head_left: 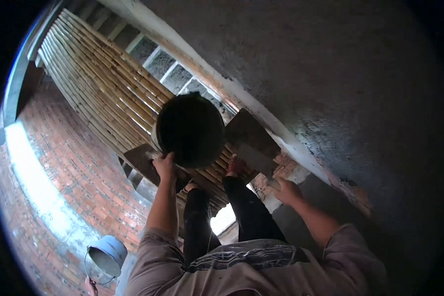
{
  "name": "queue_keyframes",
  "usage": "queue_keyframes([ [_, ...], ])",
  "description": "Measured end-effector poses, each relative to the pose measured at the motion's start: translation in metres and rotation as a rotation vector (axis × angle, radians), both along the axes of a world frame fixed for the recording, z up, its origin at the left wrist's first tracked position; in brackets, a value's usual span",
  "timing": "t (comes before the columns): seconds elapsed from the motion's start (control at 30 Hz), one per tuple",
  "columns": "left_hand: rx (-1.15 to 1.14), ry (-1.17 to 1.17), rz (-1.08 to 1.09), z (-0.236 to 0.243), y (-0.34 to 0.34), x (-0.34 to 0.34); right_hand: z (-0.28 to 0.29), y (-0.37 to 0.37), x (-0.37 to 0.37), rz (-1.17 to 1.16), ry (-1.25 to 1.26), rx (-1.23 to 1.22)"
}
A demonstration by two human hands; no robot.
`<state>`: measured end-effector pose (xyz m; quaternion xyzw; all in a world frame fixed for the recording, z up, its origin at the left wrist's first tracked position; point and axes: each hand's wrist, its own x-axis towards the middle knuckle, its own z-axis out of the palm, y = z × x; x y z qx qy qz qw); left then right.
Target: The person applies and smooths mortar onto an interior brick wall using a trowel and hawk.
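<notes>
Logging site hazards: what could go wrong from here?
Footing: the bamboo poles underfoot show gaps, so a foot could slip or catch.
Bucket: the left hand seems to grip the dark bucket by one side, so it may tip.
Drop: the trowel in the right hand could fall through a gap.

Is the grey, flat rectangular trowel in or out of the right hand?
In: the right hand is closed around the handle end of the grey trowel, whose blade juts out ahead.
</notes>
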<state>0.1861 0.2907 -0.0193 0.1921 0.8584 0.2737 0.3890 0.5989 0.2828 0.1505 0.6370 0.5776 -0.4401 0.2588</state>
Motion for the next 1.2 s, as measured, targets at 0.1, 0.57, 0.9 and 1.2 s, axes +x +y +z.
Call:
queue_keyframes([
  [0.1,-0.042,0.037,-0.130,0.054,-0.011,0.001,0.055,-0.041,0.035,0.025,-0.031,0.073],
  [0.57,-0.284,-0.093,-0.493,0.311,-0.057,0.111,0.180,-0.185,0.216,0.102,0.733,0.650],
  [0.9,-0.268,-0.023,-0.506,0.273,-0.057,0.116,0.235,-0.139,0.161,-0.190,-0.084,-0.157],
  [1.2,-0.282,-0.108,-0.370,0.198,-0.048,0.100,0.154,-0.153,0.161,0.045,0.051,-0.162],
])
